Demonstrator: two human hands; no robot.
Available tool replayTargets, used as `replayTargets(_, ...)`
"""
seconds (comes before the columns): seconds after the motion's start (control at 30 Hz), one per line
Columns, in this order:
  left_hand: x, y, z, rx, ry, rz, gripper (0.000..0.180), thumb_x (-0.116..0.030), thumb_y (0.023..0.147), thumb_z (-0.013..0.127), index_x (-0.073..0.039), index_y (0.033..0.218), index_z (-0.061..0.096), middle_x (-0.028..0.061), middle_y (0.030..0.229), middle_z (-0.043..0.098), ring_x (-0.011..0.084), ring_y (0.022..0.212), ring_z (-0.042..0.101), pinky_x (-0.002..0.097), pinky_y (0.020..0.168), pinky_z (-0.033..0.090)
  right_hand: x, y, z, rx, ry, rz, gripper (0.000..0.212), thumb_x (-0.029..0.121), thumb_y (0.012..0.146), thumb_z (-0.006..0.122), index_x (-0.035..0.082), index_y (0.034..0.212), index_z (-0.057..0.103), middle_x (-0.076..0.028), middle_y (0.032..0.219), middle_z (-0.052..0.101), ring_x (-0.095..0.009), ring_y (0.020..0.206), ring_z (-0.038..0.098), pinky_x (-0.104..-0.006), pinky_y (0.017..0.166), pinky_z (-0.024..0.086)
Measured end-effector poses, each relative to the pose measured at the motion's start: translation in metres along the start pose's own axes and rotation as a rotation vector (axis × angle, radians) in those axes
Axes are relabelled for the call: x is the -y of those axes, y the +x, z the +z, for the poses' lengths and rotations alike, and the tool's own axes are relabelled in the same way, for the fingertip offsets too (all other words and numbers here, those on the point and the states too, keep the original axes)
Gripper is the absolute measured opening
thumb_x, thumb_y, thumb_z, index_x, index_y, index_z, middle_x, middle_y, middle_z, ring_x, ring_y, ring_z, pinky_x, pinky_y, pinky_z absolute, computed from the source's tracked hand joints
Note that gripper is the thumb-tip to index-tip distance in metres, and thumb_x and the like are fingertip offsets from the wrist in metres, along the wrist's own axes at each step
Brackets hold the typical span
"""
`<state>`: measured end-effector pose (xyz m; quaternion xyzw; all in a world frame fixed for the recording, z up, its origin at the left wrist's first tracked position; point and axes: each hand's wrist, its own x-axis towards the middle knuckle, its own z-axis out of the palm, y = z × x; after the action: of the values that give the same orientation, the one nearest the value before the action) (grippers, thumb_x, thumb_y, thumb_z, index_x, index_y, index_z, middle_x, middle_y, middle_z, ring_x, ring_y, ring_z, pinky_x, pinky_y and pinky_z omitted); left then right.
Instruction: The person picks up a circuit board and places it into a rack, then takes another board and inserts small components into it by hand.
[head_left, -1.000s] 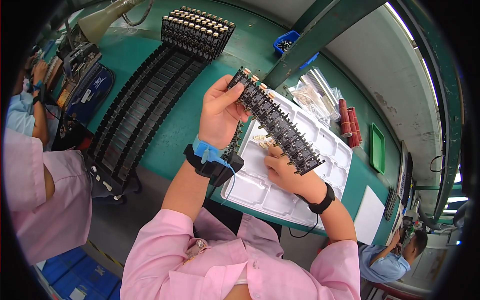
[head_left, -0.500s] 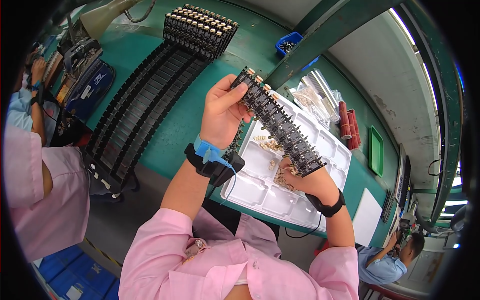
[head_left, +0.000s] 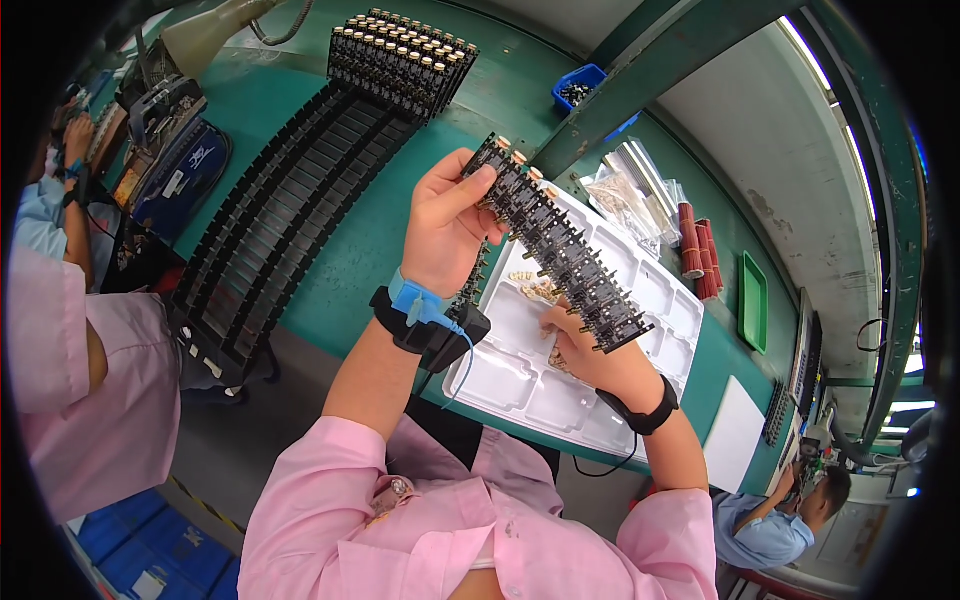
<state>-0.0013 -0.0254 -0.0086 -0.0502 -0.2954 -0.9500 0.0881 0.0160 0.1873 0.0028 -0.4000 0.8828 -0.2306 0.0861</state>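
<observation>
Head view: left hand [head_left: 445,232], fingers pinching upper end of black circuit-board strip [head_left: 560,250]; strip slanted above white tray [head_left: 493,385], presumably so pale caps [head_left: 519,158] stay uncovered. Right hand [head_left: 597,366] at tray beside small pale parts [head_left: 538,288]; fingers bent, contents cannot be told. Strip overlaps right hand; parts' shape indistinct.

Glossy plastic tray [head_left: 497,380], metallic-looking small parts [head_left: 537,288], rough black board strip [head_left: 556,240], pink cloth sleeve [head_left: 320,480]

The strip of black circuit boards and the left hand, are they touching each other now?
Touching. The head view shows the left hand gripping the strip of black circuit boards, its thumb lying over the upper end.
</observation>
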Motion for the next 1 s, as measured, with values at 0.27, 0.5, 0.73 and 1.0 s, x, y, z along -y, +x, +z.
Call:
replayTargets(0.27, 0.001, 0.0, -0.003, 0.034, -0.001, -0.007, 0.014, -0.011, 0.084, 0.044, -0.003, 0.092, 0.053, 0.0088, 0.083, 0.06, 0.0115, 0.068, 0.059, 0.0178, 0.044, 0.04, -0.008, 0.0, -0.005, 0.082, -0.045, -0.041, 0.026, -0.007, 0.061, 0.051, 0.005, 0.083, 0.058, -0.009, 0.082, 0.054, -0.027, 0.077, 0.054, -0.0344, 0.069, 0.043)
replayTargets(0.5, 0.002, 0.001, -0.001, 0.024, 0.004, -0.009, 0.014, -0.011, 0.084, 0.045, -0.003, 0.093, 0.053, 0.0086, 0.083, 0.06, 0.0113, 0.068, 0.059, 0.0179, 0.044, 0.04, -0.009, -0.001, -0.008, 0.079, 0.158, 0.032, 0.021, -0.006, 0.066, 0.051, 0.006, 0.083, 0.057, -0.008, 0.083, 0.054, -0.025, 0.077, 0.053, -0.0298, 0.07, 0.042)
replayTargets(0.73, 0.003, 0.001, 0.0, 0.05, -0.007, -0.023, 0.015, -0.011, 0.084, 0.045, -0.002, 0.093, 0.053, 0.0081, 0.082, 0.06, 0.0107, 0.066, 0.059, 0.0177, 0.044, 0.04, -0.016, 0.003, -0.035, -0.091, 0.563, 0.014, 0.016, -0.005, 0.065, 0.056, 0.0, 0.08, 0.056, -0.01, 0.081, 0.055, -0.019, 0.074, 0.054, -0.0292, 0.067, 0.042)
replayTargets(1.0, 0.006, -0.002, 0.004, 0.092, 0.051, -0.133, 0.016, -0.01, 0.082, 0.047, -0.001, 0.094, 0.052, 0.0085, 0.08, 0.06, 0.0086, 0.058, 0.057, 0.0178, 0.042, 0.042, -0.002, 0.017, -0.063, -0.281, 1.024, 0.073, 0.012, -0.005, 0.066, 0.057, -0.001, 0.077, 0.056, -0.013, 0.082, 0.055, -0.017, 0.072, 0.055, -0.0284, 0.068, 0.044)
